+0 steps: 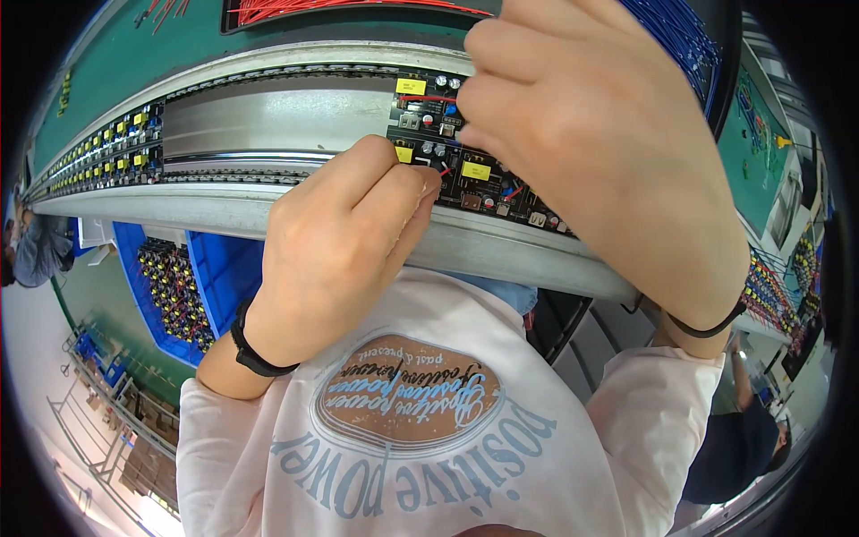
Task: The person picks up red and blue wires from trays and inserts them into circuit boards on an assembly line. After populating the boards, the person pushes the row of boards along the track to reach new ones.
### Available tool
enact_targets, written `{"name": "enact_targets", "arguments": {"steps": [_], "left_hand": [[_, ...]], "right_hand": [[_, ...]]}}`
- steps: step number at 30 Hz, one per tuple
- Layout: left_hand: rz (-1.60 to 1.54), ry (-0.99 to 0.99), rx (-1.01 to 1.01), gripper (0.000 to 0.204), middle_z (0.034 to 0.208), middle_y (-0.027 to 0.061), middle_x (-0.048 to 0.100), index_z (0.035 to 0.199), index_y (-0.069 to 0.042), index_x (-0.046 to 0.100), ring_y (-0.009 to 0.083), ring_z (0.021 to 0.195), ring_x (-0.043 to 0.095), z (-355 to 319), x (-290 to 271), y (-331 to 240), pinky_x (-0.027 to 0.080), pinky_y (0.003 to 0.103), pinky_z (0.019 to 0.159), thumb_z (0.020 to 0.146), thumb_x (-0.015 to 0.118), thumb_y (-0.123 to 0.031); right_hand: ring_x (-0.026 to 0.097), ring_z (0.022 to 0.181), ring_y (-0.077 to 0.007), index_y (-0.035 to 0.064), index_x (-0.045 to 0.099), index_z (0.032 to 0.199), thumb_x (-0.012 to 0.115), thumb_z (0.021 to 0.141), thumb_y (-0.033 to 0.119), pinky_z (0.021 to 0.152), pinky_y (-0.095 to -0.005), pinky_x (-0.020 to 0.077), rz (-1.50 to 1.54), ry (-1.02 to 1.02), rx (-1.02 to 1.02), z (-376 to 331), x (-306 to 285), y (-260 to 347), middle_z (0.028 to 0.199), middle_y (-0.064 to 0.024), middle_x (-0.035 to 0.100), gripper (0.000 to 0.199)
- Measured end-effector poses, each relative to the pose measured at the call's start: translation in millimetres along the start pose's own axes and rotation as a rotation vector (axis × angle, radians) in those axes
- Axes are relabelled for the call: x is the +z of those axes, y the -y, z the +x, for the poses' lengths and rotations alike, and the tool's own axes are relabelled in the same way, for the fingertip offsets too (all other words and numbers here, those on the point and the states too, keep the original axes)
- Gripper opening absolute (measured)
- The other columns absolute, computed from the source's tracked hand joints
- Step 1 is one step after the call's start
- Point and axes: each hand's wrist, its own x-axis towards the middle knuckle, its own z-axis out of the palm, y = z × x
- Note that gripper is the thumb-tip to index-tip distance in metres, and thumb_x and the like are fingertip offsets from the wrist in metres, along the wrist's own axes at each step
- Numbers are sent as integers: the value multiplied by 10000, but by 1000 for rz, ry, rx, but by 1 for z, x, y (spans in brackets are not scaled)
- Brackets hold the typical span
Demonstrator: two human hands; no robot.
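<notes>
A black circuit board (465, 166) with yellow blocks, small round capacitors and thin red wires lies on the metal conveyor (268, 121). My left hand (344, 242) rests against the conveyor's near rail, thumb and forefinger pinched together on the board's near edge beside a short red wire; what they pinch is hidden. It wears a black wristband. My right hand (591, 134) covers the board's right part from above with curled fingers. A red wire (425, 98) runs across the board's far edge into its fingertips.
More boards with yellow parts (116, 148) sit further left on the conveyor. Blue bins of components (174, 286) stand below it. Red wires (340, 9) and blue wires (684, 40) lie beyond the belt. Other people are at the far left (36, 251) and lower right (743, 438).
</notes>
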Motion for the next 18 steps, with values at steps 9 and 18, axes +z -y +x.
{"name": "enact_targets", "arguments": {"steps": [9,18], "left_hand": [[65,6,34,188,829,52,548,942,-83,682,223,681,632,3,5,-1,505,351,551,766,742,-60],[111,21,92,172,765,65,530,946,-68,731,242,625,590,14,3,-8,459,363,538,795,811,-48]], "right_hand": [[610,893,-225,52,663,785,678,727,125,812,-347,486,24,7,65,-7,-15,-5,846,-50,616,94],[617,877,-230,50,663,779,678,732,123,795,-349,491,4,9,129,-17,-29,-8,834,-55,620,88]]}}
